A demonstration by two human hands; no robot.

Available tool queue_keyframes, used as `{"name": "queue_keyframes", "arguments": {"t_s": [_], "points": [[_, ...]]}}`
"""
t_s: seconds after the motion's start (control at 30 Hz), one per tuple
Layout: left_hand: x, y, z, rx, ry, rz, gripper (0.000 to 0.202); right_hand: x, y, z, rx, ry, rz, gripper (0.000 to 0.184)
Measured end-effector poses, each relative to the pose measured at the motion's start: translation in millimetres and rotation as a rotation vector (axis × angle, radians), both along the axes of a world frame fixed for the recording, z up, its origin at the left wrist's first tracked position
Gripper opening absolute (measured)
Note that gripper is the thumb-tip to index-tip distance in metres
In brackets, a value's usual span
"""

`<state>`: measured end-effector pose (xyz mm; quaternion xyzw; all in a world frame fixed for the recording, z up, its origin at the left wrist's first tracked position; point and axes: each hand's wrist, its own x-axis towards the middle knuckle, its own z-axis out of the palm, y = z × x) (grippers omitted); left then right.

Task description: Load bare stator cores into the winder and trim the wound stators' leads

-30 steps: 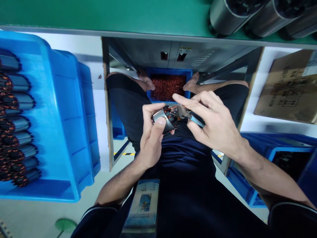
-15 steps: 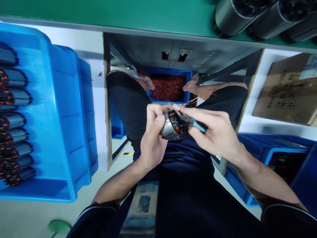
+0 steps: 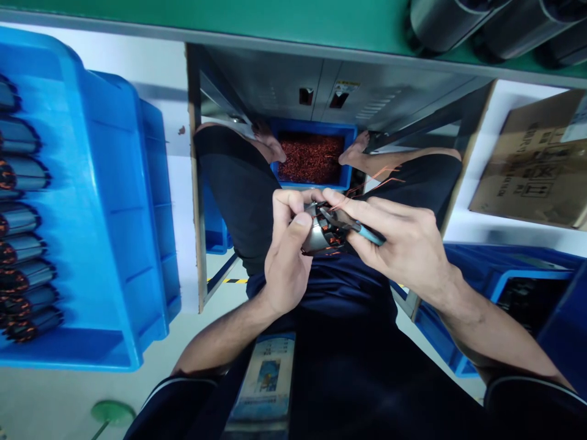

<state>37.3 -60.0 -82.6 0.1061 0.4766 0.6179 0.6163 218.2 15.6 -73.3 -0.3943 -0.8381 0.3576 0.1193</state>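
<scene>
In the middle of the head view, my left hand [image 3: 290, 253] is closed around a motor stator [image 3: 316, 238], a silver cylinder with a black end and copper windings facing right. My right hand [image 3: 401, 244] grips cutting pliers by their blue-grey handles [image 3: 369, 234]. The plier jaws [image 3: 334, 217] lie against the wound end of the stator. Long orange copper wires [image 3: 373, 181] stick out up and to the right from near my right fingertips. Whether the jaws are closed on a wire is too small to tell.
A blue bin [image 3: 316, 185] full of short copper wire scraps stands between my feet. At left, a large blue crate [image 3: 105, 244] holds several stators [image 3: 27, 250]. Metal cylinders [image 3: 452, 24] stand on the green bench [image 3: 229, 18] above. At right are a cardboard box [image 3: 527, 165] and another blue crate [image 3: 499, 275].
The pliers have shifted slightly left and down onto the stator's wound end. The copper wires now reach farther up and right. The stator has turned a little in my left hand.
</scene>
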Motion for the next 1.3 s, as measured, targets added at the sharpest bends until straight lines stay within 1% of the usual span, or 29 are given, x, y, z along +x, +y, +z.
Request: {"name": "queue_keyframes", "arguments": {"t_s": [0.13, 0.2, 0.27, 0.33, 0.4, 0.43, 0.47, 0.5, 0.57, 0.63, 0.7, 0.73, 0.8, 0.9, 0.93, 0.97, 1.03, 1.1, 1.13, 1.17, 1.23, 1.27, 1.3], "points": [[-5.5, -3.6, -14.4, -0.070, -0.056, -0.021, 0.029, -6.0, 8.8, -13.8, -0.119, 0.068, 0.013, 0.053], [-10.2, -6.9, -21.4, -0.075, -0.024, -0.025, 0.029, -8.0, 12.5, -17.6, -0.213, 0.124, 0.003, 0.048], [-15.2, -11.0, -26.7, -0.033, 0.139, -0.019, 0.029, -9.5, 11.9, -17.9, -0.326, 0.209, -0.022, 0.044], [-19.8, -14.1, -29.7, 0.065, 0.427, -0.004, 0.030, -12.2, 6.5, -16.6, -0.448, 0.308, -0.043, 0.040], [-23.3, -14.3, -30.0, 0.201, 0.713, 0.011, 0.031, -17.4, -1.1, -16.6, -0.528, 0.407, -0.046, 0.034], [-24.8, -13.1, -29.2, 0.272, 0.810, 0.019, 0.031, -20.7, -4.5, -17.6, -0.535, 0.452, -0.042, 0.031], [-26.2, -11.3, -27.7, 0.337, 0.862, 0.023, 0.034, -23.9, -6.9, -19.0, -0.520, 0.499, -0.034, 0.030], [-27.7, -9.3, -25.7, 0.396, 0.873, 0.019, 0.039, -26.7, -8.3, -20.7, -0.487, 0.543, -0.025, 0.032], [-32.1, -6.6, -20.5, 0.468, 0.825, -0.013, 0.054, -29.5, -7.7, -23.7, -0.405, 0.624, 0.000, 0.037], [-38.6, -7.8, -14.7, 0.487, 0.782, -0.076, 0.072, -28.3, -4.8, -24.8, -0.353, 0.683, 0.032, 0.039], [-46.4, -12.6, -9.2, 0.471, 0.814, -0.138, 0.089, -25.0, -2.1, -24.3, -0.343, 0.710, 0.078, 0.042], [-50.0, -15.6, -6.8, 0.440, 0.840, -0.160, 0.093, -23.6, -1.3, -23.8, -0.347, 0.711, 0.102, 0.043], [-55.7, -21.2, -3.1, 0.396, 0.878, -0.200, 0.093, -22.9, -1.0, -22.7, -0.362, 0.705, 0.141, 0.044], [-61.0, -27.3, -1.4, 0.399, 0.905, -0.218, 0.085, -28.7, -3.3, -20.4, -0.380, 0.694, 0.167, 0.042], [-63.9, -29.4, -1.6, 0.414, 0.913, -0.214, 0.082, -31.3, -5.1, -19.2, -0.390, 0.679, 0.171, 0.038], [-68.7, -32.2, -1.8, 0.407, 0.920, -0.207, 0.080, -33.5, -7.4, -17.8, -0.400, 0.651, 0.172, 0.030], [-87.3, -40.5, 0.2, 0.350, 0.954, -0.187, 0.073, -34.2, -14.3, -16.6, -0.416, 0.546, 0.166, 0.007], [-119.5, -52.9, 8.8, 0.247, 1.075, -0.148, 0.066, -28.6, -23.5, -20.6, -0.416, 0.436, 0.154, 0.033], [-139.8, -60.2, 16.0, 0.166, 1.173, -0.123, 0.062, -24.0, -28.7, -25.2, -0.417, 0.399, 0.146, 0.040], [-162.0, -67.8, 24.4, 0.062, 1.293, -0.092, 0.059, -18.7, -34.0, -31.3, -0.432, 0.381, 0.141, 0.042], [-208.8, -82.4, 40.3, -0.219, 1.545, -0.058, 0.060, -8.5, -44.4, -45.8, -0.491, 0.351, 0.105, 0.038], [-232.0, -88.8, 45.2, -0.376, 1.656, -0.063, 0.061, -4.3, -49.3, -52.9, -0.524, 0.332, 0.079, 0.034], [-254.2, -94.0, 46.9, -0.508, 1.743, -0.066, 0.060, -1.0, -53.8, -59.3, -0.554, 0.305, 0.046, 0.032]]}}
